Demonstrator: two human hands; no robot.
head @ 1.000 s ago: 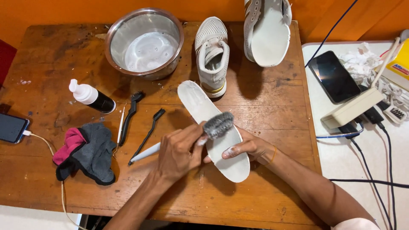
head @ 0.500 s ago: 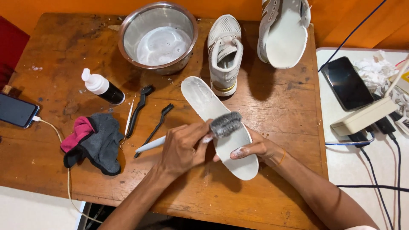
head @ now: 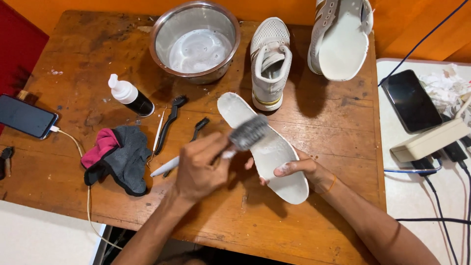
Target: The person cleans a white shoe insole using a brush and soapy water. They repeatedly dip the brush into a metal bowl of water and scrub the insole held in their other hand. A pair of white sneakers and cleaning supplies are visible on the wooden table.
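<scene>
A scuffed wooden worktop (head: pixel 64 64) is seen from the head view against an orange wall. Just below the steel bowl (head: pixel 195 41), a white insole (head: pixel 274 152) is cradled from beneath in the right hand (head: pixel 299 169), fingers curled round its edge. A grey brush (head: pixel 248 132) is gripped tight in the left hand (head: pixel 198 169). Short, even strokes are best made with the insole kept steady.
</scene>
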